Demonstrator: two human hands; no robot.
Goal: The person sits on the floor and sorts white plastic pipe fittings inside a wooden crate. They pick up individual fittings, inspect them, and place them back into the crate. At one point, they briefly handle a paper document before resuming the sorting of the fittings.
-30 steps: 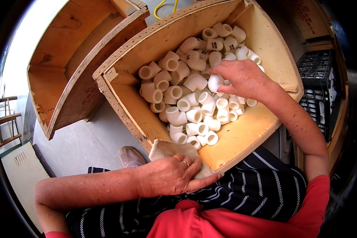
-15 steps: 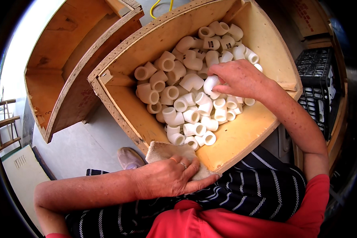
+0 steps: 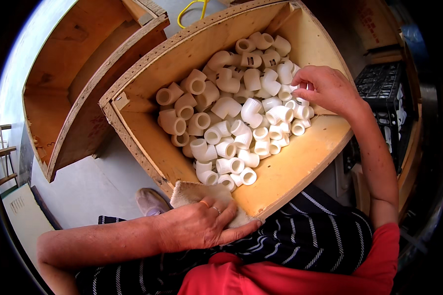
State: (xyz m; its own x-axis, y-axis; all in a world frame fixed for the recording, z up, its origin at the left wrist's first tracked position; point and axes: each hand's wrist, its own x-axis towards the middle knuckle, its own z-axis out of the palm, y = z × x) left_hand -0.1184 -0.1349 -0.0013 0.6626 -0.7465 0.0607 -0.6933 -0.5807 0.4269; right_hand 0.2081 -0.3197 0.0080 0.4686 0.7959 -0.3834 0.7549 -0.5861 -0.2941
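White plastic pipe elbows [image 3: 226, 107] lie in a loose heap inside a wooden box [image 3: 280, 189] tilted in front of me. My right hand [image 3: 325, 88] is over the right side of the heap, its fingers bent and thumb apart from the index finger. Nothing shows between them; a few elbows lie right under the fingertips, partly hidden. At the box's near left corner, my left hand [image 3: 202, 221] presses a beige cloth [image 3: 194, 192] against the edge, its fingers bent over the fabric. One ribbed elbow [image 3: 251, 112] rests on top, mid-heap.
A second wooden box [image 3: 83, 73] stands at the left. Black plastic crates [image 3: 381, 93] holding white pieces are at the right. A yellow loop [image 3: 191, 12] lies beyond the box on the grey floor [image 3: 101, 182]. My shoe [image 3: 150, 201] shows at the lower left.
My right hand has let go of a white elbow, which now lies on the heap, and moved right to the pile's edge. My left hand stays on the cloth. The view shifted slightly.
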